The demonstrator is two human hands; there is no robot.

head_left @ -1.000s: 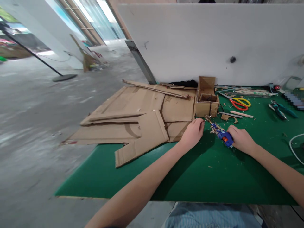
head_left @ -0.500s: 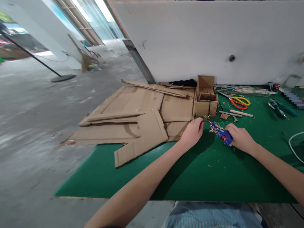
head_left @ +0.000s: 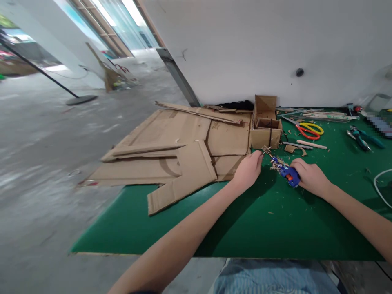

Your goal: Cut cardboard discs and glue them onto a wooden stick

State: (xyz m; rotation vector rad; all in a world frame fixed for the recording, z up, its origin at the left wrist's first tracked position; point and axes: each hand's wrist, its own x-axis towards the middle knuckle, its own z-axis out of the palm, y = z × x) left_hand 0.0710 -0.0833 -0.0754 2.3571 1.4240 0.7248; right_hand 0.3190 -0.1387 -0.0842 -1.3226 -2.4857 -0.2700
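Observation:
My right hand [head_left: 310, 176] is closed around a blue glue gun [head_left: 289, 174] with a red-orange part on its body. The gun's front end points up and left, and brownish bits cling around it. Close to its tip, my left hand [head_left: 248, 170] is closed in a pinch. Thin stick-like pieces [head_left: 267, 150] show between the fingertips and the gun's tip; whether the left fingers hold them I cannot tell. Just behind both hands stands a small open cardboard box [head_left: 263, 139], its back flap upright and a dark band down its front.
Flat cardboard sheets [head_left: 171, 126] cover the left of the green table [head_left: 245, 228]. To the right lie scissors [head_left: 309, 130], a pale stick [head_left: 311, 144], a cardboard scrap [head_left: 295, 150], pliers [head_left: 359, 138] and a white cable [head_left: 378, 185]. A white wall [head_left: 245, 53] rises behind.
Both hands hold nearly the same place, with the glue gun still in the right one. The view has shifted very slightly.

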